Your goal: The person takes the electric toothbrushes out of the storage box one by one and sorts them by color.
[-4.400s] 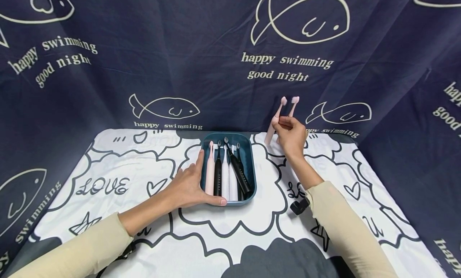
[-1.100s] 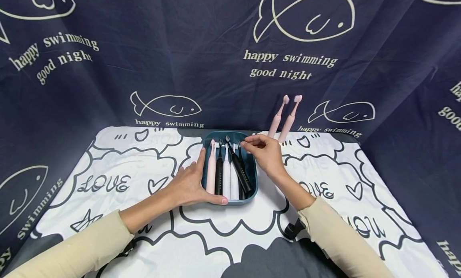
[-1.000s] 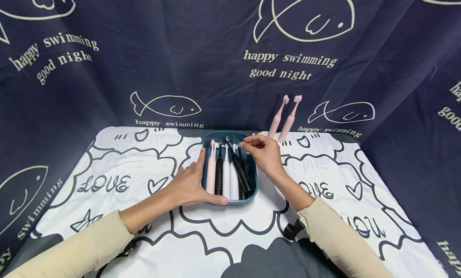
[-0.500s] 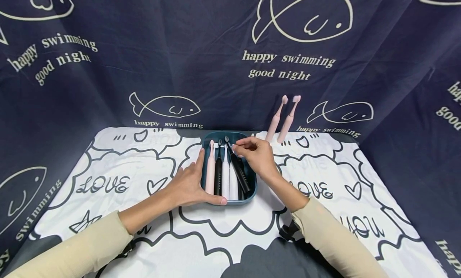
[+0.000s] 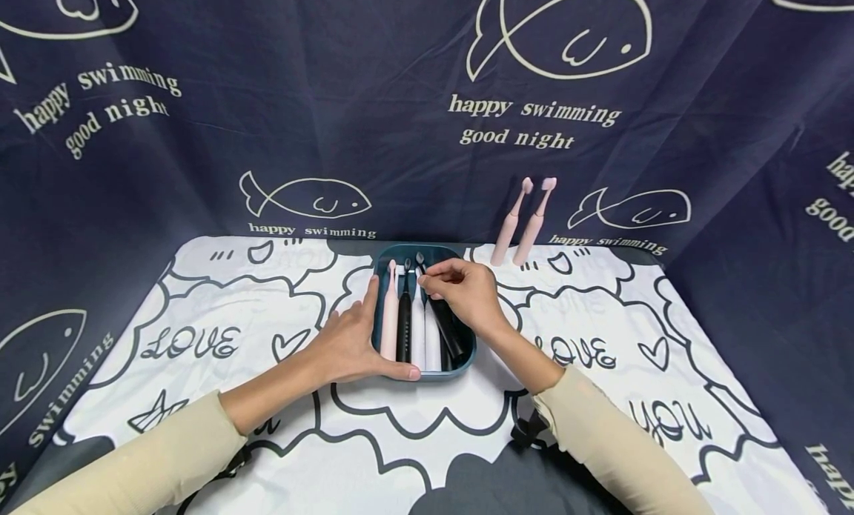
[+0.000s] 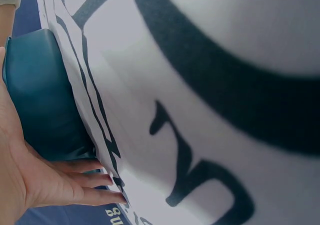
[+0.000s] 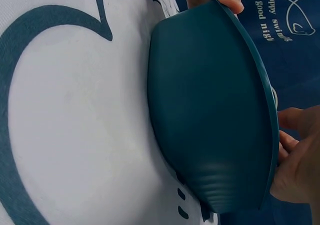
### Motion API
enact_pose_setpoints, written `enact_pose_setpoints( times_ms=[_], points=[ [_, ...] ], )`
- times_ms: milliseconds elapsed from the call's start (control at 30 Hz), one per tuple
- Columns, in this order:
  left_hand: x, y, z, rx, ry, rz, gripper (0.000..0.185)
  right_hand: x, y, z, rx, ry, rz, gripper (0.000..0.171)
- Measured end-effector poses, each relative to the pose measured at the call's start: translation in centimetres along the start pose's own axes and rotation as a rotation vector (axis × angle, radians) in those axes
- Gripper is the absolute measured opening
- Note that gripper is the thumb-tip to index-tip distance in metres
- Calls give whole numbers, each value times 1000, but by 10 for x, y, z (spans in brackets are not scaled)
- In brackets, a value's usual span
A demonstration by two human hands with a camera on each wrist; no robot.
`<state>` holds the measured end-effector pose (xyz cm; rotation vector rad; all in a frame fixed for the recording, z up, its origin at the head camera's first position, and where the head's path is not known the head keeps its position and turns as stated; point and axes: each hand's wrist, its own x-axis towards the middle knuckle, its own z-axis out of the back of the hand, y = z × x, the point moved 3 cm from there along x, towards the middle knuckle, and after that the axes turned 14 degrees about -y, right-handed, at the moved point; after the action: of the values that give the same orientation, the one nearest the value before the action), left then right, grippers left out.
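Note:
A dark teal bin point(image 5: 470, 307) holds several electric toothbrushes side by side: a pink toothbrush point(image 5: 389, 319), a black toothbrush point(image 5: 404, 322), white ones, and a black toothbrush lying slanted on top point(image 5: 448, 326). My left hand point(image 5: 347, 344) rests against the bin's near left corner, thumb on the front rim, fingers fairly straight along the side. Bent over the bin, my right hand point(image 5: 467, 289) has thumb and forefinger at the head of a white toothbrush point(image 5: 418, 322); whether they pinch it is hidden. Two pink toothbrushes point(image 5: 505, 237) stand upright at the back right.
The table is covered by a white cloth point(image 5: 280, 396) with black cartoon print. Dark blue fish-print curtains point(image 5: 400, 115) close off the back and both sides. The standing pink toothbrushes are near the back curtain, just right of the bin.
My right hand has let go of the standing pink toothbrushes and come to the bin. Inside, its fingertips have slid leftward across the brush heads. The left hand stays put.

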<state>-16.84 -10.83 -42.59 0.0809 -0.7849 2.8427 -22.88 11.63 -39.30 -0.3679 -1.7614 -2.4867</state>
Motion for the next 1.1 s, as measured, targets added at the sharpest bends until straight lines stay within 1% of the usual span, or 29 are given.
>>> enact_pose_setpoints(
  times_ms=[333, 667, 967, 1100],
  points=[
    [0, 0, 0, 0, -10, -8, 178, -2, 3, -4, -21, 54, -17, 18],
    [0, -1, -1, 3, -20, -24, 177, -5, 6, -12, -67, 79, 2, 16],
    [-1, -1, 1, -5, -27, -24, 177, -8, 8, -19, -85, 119, 11, 15],
    [-1, -1, 1, -5, -27, -25, 177, -10, 9, -21, -110, 133, 22, 16]
  ],
)
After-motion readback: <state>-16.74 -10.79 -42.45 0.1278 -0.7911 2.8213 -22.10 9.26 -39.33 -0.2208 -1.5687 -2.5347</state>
